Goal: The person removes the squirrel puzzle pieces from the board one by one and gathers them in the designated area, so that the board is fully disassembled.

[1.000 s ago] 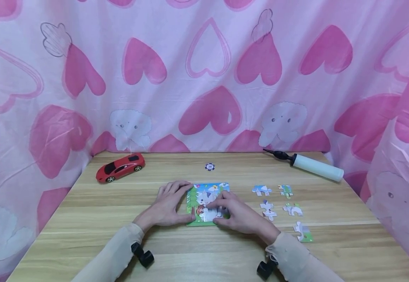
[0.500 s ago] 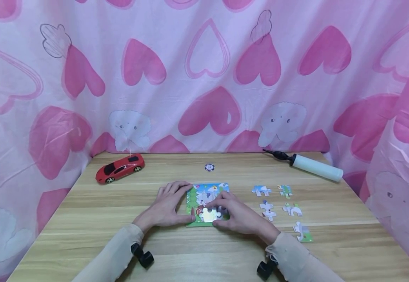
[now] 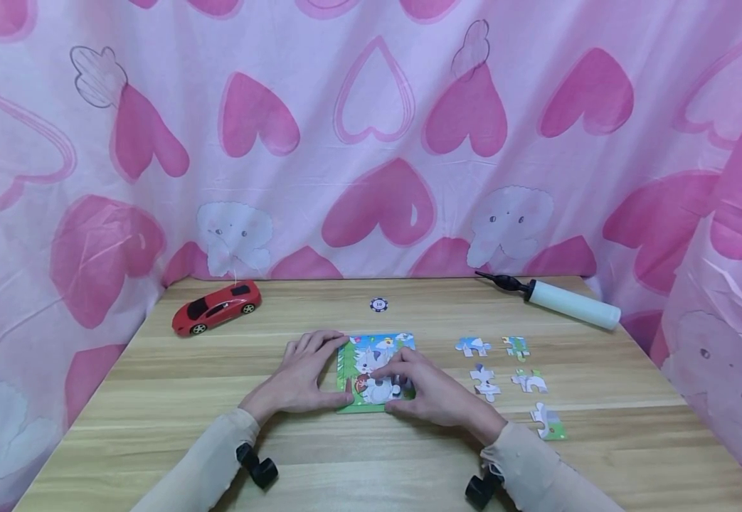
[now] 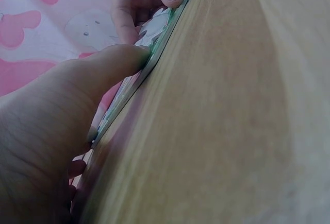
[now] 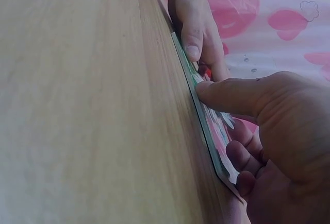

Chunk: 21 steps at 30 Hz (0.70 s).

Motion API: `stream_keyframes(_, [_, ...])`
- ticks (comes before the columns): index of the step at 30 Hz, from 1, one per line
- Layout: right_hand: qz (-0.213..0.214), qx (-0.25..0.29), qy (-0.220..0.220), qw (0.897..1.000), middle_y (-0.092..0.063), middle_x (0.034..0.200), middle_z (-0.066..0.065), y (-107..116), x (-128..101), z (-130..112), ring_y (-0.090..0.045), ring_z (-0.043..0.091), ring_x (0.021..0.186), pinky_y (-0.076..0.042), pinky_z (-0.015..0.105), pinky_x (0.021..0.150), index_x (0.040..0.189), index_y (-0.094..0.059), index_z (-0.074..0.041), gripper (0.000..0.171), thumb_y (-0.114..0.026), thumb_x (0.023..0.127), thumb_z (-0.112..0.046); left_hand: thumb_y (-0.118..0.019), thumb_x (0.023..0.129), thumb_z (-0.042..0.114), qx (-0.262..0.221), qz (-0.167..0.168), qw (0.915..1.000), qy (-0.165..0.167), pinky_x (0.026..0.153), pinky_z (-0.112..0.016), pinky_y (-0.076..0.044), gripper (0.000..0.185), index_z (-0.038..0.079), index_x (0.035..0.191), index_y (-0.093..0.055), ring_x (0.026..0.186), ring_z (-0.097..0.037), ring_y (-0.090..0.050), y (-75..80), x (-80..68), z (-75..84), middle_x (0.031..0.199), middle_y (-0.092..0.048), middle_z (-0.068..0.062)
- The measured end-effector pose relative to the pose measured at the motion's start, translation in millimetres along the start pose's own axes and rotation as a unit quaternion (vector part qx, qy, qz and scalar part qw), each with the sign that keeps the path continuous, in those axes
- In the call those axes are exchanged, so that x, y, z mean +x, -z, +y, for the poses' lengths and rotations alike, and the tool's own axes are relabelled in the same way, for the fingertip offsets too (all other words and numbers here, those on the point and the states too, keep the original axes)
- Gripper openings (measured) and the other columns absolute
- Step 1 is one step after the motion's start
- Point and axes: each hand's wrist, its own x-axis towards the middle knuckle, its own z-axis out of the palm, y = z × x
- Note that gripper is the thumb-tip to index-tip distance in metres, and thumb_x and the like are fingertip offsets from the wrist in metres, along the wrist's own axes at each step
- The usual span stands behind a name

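Left hand (image 3: 300, 380) flat, steadying puzzle board (image 3: 375, 370) left edge, right hand (image 3: 428, 391) apparently pinching a piece, bare table (image 3: 153, 427) leftward.

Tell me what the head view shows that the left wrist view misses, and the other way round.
Only the head view shows the five loose pieces right of the puzzle board, the red toy car, the hand pump and the small chip. Only the left wrist view shows the left thumb pressed against the board's thin edge. Both show the left hand and right hand at the board on the wooden table.
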Motion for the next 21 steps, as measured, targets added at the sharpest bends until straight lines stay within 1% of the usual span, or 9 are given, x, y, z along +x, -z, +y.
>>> stream_keyframes(4, [0.003,0.000,-0.002,1.000,-0.057,0.125,-0.006,0.0,1.3,-0.1,-0.054,0.016,0.109,-0.048,0.033,0.092,0.143,-0.075,-0.031,0.047,-0.088,0.098,-0.025,-0.079,0.085,0.077,-0.001,0.000,1.0000,0.000,0.111,-0.056,-0.034,0.110,0.017,0.171,-0.045,0.154,-0.032,-0.037,-0.3,-0.5,-0.7,0.172,-0.040,-0.005])
stream_keyframes(9, [0.009,-0.002,-0.003,1.000,-0.060,0.125,-0.007,1.3,2.2,-0.9,-0.056,0.015,0.108,-0.050,0.035,0.093,0.140,-0.077,-0.032,0.047,-0.090,0.096,-0.026,-0.081,0.083,0.078,-0.005,-0.006,1.0000,0.003,0.112,-0.057,-0.033,0.113,0.018,0.172,-0.044,0.154,-0.032,-0.036,0.9,-0.5,0.0,0.172,-0.039,-0.005])
stream_keyframes(16, [0.019,-0.002,-0.002,1.000,-0.061,0.120,-0.005,6.2,1.1,-2.1,-0.059,0.015,0.106,-0.052,0.034,0.087,0.138,-0.076,-0.033,0.043,-0.089,0.098,-0.028,-0.084,0.079,0.080,-0.004,-0.007,1.0000,0.002,0.115,-0.059,-0.033,0.119,0.017,0.172,-0.043,0.157,-0.034,-0.035,0.6,0.1,-1.5,0.173,-0.038,-0.006])
stream_keyframes(21, [0.023,0.005,-0.005,1.000,-0.061,0.118,-0.006,7.3,0.4,-0.9,-0.059,0.015,0.105,-0.053,0.033,0.086,0.137,-0.075,-0.035,0.042,-0.088,0.098,-0.029,-0.084,0.078,0.081,-0.004,-0.009,1.0000,0.001,0.117,-0.062,-0.032,0.121,0.017,0.172,-0.043,0.156,-0.034,-0.035,0.8,-0.3,-2.5,0.173,-0.038,-0.006])
